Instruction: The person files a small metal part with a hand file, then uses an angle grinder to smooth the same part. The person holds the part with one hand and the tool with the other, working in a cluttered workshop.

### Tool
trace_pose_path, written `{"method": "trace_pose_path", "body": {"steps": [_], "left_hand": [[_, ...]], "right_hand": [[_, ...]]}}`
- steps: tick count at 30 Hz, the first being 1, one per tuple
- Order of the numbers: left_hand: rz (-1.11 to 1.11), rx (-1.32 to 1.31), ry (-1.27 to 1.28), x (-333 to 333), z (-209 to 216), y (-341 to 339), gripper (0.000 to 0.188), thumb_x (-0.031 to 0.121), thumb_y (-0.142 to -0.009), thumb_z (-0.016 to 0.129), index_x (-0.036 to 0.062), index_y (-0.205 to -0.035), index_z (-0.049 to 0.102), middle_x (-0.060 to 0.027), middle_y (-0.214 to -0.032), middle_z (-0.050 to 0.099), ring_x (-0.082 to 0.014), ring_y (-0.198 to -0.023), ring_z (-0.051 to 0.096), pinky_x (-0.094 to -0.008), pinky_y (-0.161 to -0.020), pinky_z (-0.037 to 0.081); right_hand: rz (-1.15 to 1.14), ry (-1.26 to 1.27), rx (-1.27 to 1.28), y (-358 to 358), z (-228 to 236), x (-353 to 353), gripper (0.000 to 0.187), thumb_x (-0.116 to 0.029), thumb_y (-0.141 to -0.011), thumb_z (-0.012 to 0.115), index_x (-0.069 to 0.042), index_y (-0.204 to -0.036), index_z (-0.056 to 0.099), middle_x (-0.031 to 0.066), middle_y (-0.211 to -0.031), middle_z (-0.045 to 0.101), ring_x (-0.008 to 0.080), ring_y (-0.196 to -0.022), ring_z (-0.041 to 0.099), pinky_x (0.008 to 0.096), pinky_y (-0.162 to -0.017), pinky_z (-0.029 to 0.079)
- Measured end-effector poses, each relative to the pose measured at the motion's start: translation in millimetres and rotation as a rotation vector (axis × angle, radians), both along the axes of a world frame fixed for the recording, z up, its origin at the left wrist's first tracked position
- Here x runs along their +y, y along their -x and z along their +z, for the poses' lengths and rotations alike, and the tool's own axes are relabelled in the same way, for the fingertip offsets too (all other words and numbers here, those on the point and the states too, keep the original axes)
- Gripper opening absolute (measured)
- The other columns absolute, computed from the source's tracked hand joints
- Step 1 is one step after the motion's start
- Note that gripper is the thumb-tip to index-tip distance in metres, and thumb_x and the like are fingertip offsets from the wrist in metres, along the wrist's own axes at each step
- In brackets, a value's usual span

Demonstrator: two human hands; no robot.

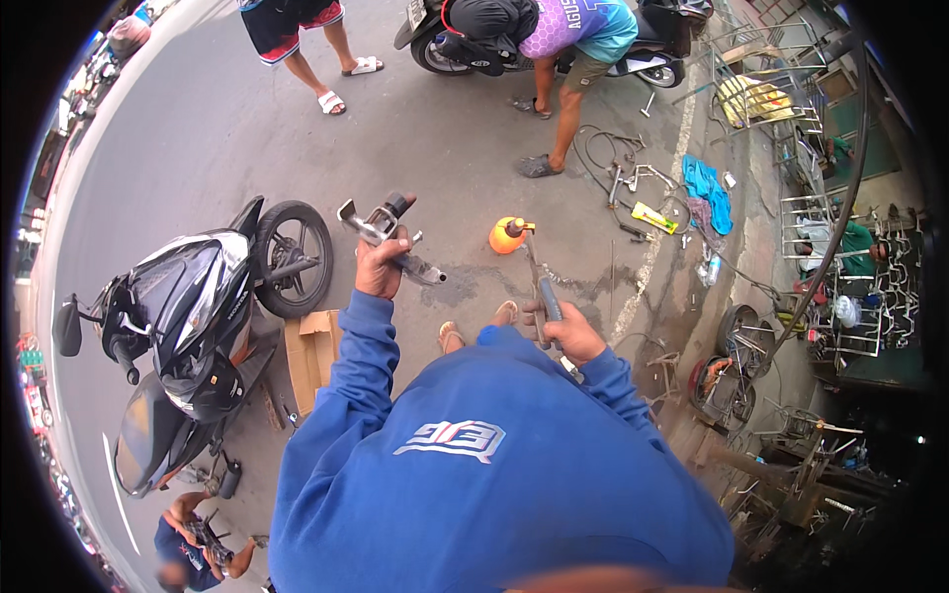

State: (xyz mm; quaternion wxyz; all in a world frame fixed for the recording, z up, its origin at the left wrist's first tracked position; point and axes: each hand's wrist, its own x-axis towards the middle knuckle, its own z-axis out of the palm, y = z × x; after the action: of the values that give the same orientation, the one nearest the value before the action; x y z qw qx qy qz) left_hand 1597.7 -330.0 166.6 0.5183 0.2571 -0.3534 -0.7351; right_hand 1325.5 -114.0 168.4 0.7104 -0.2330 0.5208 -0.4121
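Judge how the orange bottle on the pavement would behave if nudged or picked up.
The orange bottle looks like smooth plastic, so it is probably light for its size, though how full it is can't be seen. Its rounded body suggests it could roll if on its side. Its shiny surface might feel slippery to oily fingers.

We wear a big blue sweatshirt (pixel 514 504) that fills the lower middle of the frame. It has two long sleeves (pixel 364 351), one on each side, with soft wrinkles, and they are the same blue. On the cloth, we see a white print (pixel 452 440) with sharp corners and thin reddish edges. Our left hand (pixel 382 263) and right hand (pixel 571 330) are bare. Near the middle of the frame, we see our open sandals (pixel 451 337), which look small.
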Motion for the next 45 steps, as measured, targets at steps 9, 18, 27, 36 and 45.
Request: {"method": "trace_pose_path", "body": {"steps": [9,18,27,36,45], "left_hand": [[0.225,-0.132,0.027,-65.5,11.1,30.6,0.061,-0.003,-0.072,0.062,0.0003,-0.131,0.049,-0.0121,-0.128,0.058,-0.0103,-0.078,0.054,-0.0255,-0.073,0.048],[0.285,-0.29,0.067,-132.1,9.6,83.1,0.066,-0.006,-0.078,0.06,0.0068,-0.141,0.044,-0.0084,-0.13,0.058,-0.0116,-0.101,0.056,-0.0241,-0.081,0.048],[0.325,-0.518,0.173,-196.8,-6.4,132.8,0.067,-0.001,-0.075,0.065,0.0037,-0.139,0.046,-0.0083,-0.124,0.057,-0.0142,-0.105,0.055,-0.0294,-0.09,0.046],[0.267,-0.574,0.289,-286.8,-25.2,149.2,0.062,-0.006,-0.073,0.062,0.0012,-0.134,0.051,-0.0079,-0.113,0.062,-0.0151,-0.102,0.058,-0.0287,-0.091,0.046],[0.025,-0.585,0.343,-398.3,-39.7,126.9,0.062,-0.004,-0.074,0.062,0.0007,-0.135,0.05,-0.008,-0.109,0.063,-0.0149,-0.096,0.059,-0.0274,-0.088,0.047]], "right_hand": [[0.702,0.227,0.248,-26.2,97.5,-179.3,0.051,-0.005,-0.076,0.057,0.001,-0.127,0.052,0.0064,-0.091,0.054,0.0137,-0.078,0.056,0.0283,-0.069,0.048],[1.036,0.082,0.369,23.9,120.1,-327.9,0.049,-0.013,-0.076,0.059,0.001,-0.123,0.057,0.0072,-0.089,0.054,0.0149,-0.076,0.056,0.0303,-0.061,0.046],[1.046,-0.18,0.516,58.0,159.8,-416.4,0.046,-0.021,-0.082,0.06,0.004,-0.119,0.057,0.0145,-0.126,0.051,0.0285,-0.101,0.058,0.0504,-0.079,0.053],[0.709,-0.264,0.496,64.7,117.2,-467.8,0.042,-0.027,-0.09,0.06,0.002,-0.119,0.057,0.0147,-0.113,0.059,0.0276,-0.101,0.061,0.0484,-0.078,0.05],[0.516,-0.194,0.63,36.2,83.1,-529.4,0.067,-0.028,-0.085,0.067,0.005,-0.135,0.036,0.0147,-0.094,0.062,0.0234,-0.08,0.062,0.039,-0.067,0.05]]}}
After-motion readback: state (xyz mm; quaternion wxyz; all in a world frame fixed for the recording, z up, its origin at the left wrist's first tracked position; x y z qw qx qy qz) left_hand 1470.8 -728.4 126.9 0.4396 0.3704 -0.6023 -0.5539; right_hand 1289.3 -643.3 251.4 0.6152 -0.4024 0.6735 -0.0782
